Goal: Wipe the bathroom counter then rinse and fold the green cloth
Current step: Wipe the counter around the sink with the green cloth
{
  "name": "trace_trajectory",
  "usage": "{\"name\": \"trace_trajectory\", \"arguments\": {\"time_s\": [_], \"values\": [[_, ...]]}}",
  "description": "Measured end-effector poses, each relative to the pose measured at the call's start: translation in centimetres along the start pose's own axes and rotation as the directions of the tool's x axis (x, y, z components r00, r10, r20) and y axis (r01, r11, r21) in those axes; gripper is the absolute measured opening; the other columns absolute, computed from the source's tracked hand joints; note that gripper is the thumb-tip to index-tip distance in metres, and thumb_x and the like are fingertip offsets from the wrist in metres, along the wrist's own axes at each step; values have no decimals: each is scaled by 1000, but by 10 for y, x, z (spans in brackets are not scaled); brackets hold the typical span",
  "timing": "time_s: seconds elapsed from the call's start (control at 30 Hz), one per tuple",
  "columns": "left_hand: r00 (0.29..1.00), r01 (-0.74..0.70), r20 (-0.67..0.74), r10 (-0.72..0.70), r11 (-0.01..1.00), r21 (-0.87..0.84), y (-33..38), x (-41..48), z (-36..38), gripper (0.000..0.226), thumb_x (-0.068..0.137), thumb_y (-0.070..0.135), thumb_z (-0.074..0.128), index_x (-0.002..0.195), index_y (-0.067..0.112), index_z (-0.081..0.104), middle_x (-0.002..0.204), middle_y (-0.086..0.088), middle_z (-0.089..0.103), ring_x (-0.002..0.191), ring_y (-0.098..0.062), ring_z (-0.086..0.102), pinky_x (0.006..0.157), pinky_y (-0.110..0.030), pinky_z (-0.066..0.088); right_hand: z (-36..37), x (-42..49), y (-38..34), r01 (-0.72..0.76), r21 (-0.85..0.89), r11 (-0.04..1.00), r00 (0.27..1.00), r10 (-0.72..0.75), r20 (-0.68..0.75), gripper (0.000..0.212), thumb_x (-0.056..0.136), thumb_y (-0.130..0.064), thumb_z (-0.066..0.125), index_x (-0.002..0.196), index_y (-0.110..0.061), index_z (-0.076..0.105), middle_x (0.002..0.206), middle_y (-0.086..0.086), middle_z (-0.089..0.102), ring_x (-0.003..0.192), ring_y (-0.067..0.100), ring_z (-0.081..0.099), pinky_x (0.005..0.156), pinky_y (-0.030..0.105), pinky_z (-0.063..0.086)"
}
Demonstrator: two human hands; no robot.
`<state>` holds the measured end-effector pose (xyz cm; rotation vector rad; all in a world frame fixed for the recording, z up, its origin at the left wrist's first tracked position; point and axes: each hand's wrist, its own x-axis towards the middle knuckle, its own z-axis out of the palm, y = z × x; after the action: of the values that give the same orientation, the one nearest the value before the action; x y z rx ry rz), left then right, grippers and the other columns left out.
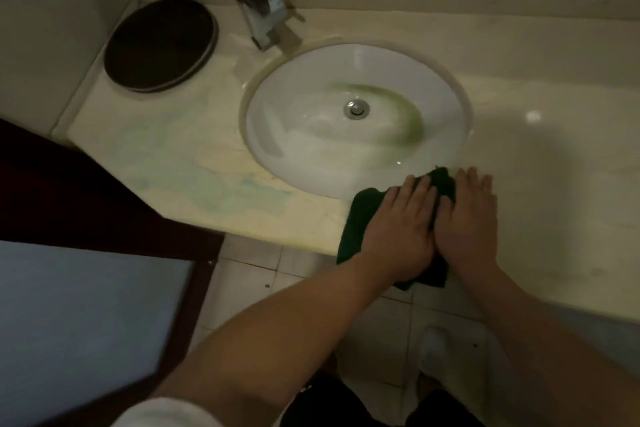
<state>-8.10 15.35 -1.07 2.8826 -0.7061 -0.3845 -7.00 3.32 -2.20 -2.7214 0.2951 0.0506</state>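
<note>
One green cloth on counter edge, left hand and right hand pressed flat, fingers spread

No text, label, brand or number can be read anywhere; the packets in the chrome holder at upper centre are blurred.

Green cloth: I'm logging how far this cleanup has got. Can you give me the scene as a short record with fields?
cloth: green cloth flat on the counter's front edge, its near part hanging over
left hand: left hand palm down, pressing the cloth
right hand: right hand palm down beside it, also on the cloth
counter: counter shows bluish wet streaks left of the sink
sink: sink holds a green smear near the drain
tap: faucet, no water visibly running
</note>
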Motion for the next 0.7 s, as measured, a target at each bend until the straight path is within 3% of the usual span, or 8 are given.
{"name": "trace_trajectory", "arguments": {"time_s": [0.07, 0.17, 0.3, 0.4, 0.6, 0.7], "values": [[999, -44, 8, 44, 999, -6, -34, -19, -2, 66, 97, 38, 28, 152, 6, 13, 161, -14, 12, 149, -29, 6, 121, -43, 6, 9, -11, -12, -68, -57, 996, 997, 67, -27, 61, 93, -26, 24, 149, 0, 26, 158, 20, 23, 147, 36, 15, 119, 49, 13], [997, -67, 33, 66, 997, 44, -108, -53, -8, 67, 97, 42, 25, 153, 7, 11, 161, -14, 14, 149, -27, 8, 121, -41, 4, 30, -32, -46, -62, -136, 989, 997, 55, -57, 65, 90, -28, 25, 148, 2, 25, 155, 23, 27, 144, 39, 23, 116, 52, 18], [998, -7, 65, -4, 986, 170, -212, -90, -24, 69, 94, 45, 13, 153, 9, 7, 162, -10, 10, 149, -23, 3, 122, -42, 6, 33, -41, -62, -63, -227, 972, 996, 48, -70, 65, 90, -29, 28, 148, 1, 25, 154, 22, 31, 143, 37, 26, 114, 52, 24], [998, 18, 62, -30, 981, 193, -251, -97, -32, 69, 95, 44, 15, 153, 9, 3, 163, -9, 4, 149, -22, -1, 122, -41, 5, 31, -41, -64, -78, -270, 960, 997, 67, -49, 66, 91, -31, 25, 149, 0, 23, 155, 20, 30, 144, 36, 25, 115, 52, 25], [977, 215, -10, -215, 976, 38, -210, -86, -27, 71, 95, 42, 23, 152, 5, 6, 162, -15, 5, 149, -29, 0, 121, -45, 6, 31, -42, -74, -132, -205, 970, 991, 124, -48, 67, 88, -27, 26, 147, 6, 24, 153, 27, 29, 142, 42, 24, 114, 56, 23], [989, 150, 1, -150, 988, 20, -165, -79, -18, 71, 96, 43, 25, 152, 4, 4, 162, -16, 5, 149, -30, -3, 121, -46, 5, 40, -49, -100, -63, -175, 983, 998, 57, -40, 68, 89, -26, 24, 146, 11, 20, 153, 31, 24, 143, 45, 20, 115, 56, 22]]}}
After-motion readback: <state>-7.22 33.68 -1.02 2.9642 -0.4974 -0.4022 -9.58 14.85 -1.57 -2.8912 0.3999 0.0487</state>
